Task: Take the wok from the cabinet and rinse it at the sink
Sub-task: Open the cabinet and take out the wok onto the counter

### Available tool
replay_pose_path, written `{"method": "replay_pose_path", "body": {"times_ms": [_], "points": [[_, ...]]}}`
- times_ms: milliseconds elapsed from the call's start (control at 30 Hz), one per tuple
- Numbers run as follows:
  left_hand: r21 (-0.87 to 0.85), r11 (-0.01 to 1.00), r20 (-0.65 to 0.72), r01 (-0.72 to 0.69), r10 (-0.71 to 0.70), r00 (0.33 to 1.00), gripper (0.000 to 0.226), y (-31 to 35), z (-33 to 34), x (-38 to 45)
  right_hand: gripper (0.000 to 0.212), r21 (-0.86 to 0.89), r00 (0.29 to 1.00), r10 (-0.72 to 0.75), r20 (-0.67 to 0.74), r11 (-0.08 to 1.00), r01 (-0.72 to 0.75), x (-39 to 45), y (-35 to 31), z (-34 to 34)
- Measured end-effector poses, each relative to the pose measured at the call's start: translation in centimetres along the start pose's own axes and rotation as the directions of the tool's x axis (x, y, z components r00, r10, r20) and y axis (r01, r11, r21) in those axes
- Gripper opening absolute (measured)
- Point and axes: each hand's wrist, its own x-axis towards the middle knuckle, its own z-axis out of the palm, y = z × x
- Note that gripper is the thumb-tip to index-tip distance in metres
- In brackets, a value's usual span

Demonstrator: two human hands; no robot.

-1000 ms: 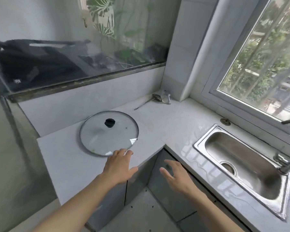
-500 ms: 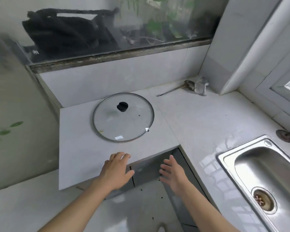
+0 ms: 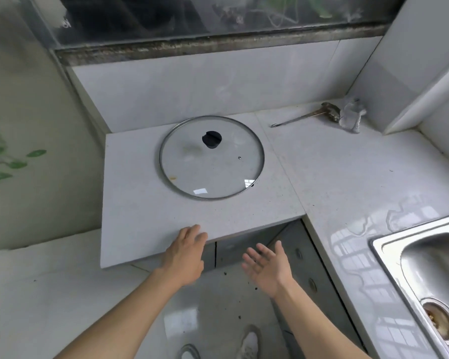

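Both hands empty, grip wide: I see left hand point(image 3: 186, 257) at the counter point(image 3: 145, 224) front edge, right hand point(image 3: 268, 268) before the cabinet doors point(image 3: 246, 246). Wok not visible. Glass lid point(image 3: 211, 158) mid-counter; sink point(image 3: 423, 275) at right edge.

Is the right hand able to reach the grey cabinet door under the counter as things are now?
Probably yes. The right hand is open, holds nothing, and hangs in front of the grey cabinet door with nothing visible between them. The door looks shut, so the wok stays hidden.
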Motion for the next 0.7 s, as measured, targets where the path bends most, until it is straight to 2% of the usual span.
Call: {"method": "replay_pose_path", "body": {"times_ms": [167, 500, 700], "points": [[-0.029, 0.999, -0.040, -0.038, 0.037, 0.999, 0.062, -0.9, 1.1, 0.0, 0.067, 0.051, 1.000, 0.017, 0.008, 0.999, -0.017, 2.3, 1.4, 1.4], [0.003, 0.999, -0.025, -0.053, 0.053, 0.998, 0.065, -0.8, 1.0, 0.3, 0.079, 0.249, 0.994, 0.047, 0.101, 0.966, -0.071, 4.1, 3.0, 5.8], [0.031, 0.999, 0.007, -0.036, 0.036, 0.999, 0.060, -0.5, 0.8, 0.7, 0.067, 0.198, 0.999, 0.000, 0.049, 0.980, -0.010, 4.3, 4.1, 5.8]]}}
